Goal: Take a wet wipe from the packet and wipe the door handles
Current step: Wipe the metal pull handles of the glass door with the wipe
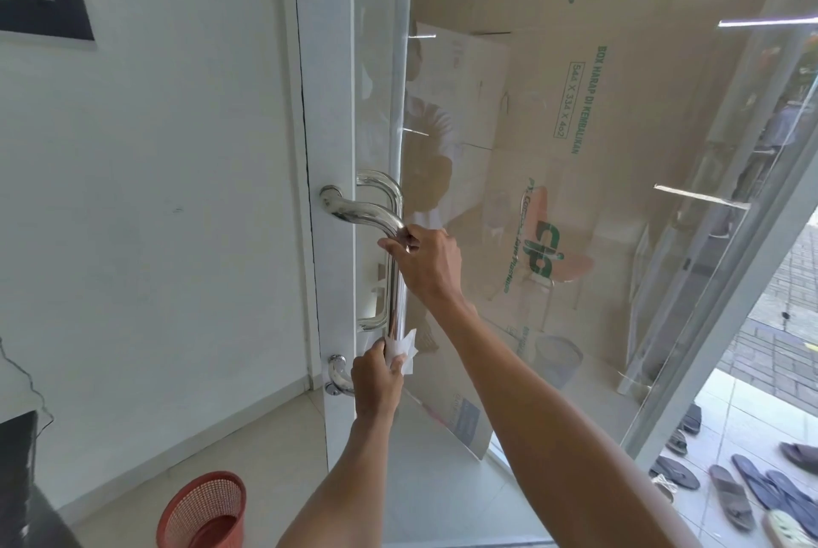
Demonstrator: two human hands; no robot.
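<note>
A long chrome door handle (395, 282) runs down the edge of a glass door (575, 193), bolted at top and bottom. My right hand (427, 266) grips the handle near its upper bend. My left hand (376, 384) is lower down, pressing a white wet wipe (403, 346) around the bar's lower end. A second chrome handle (376, 184) on the far side shows through the glass. The wipe packet is not in view.
A red plastic basket (206, 514) stands on the floor at lower left by the white wall (155, 193). Cardboard sheets (553, 105) lean behind the glass. Several sandals (730, 490) lie outside at lower right. A dark object (22, 481) sits at the left edge.
</note>
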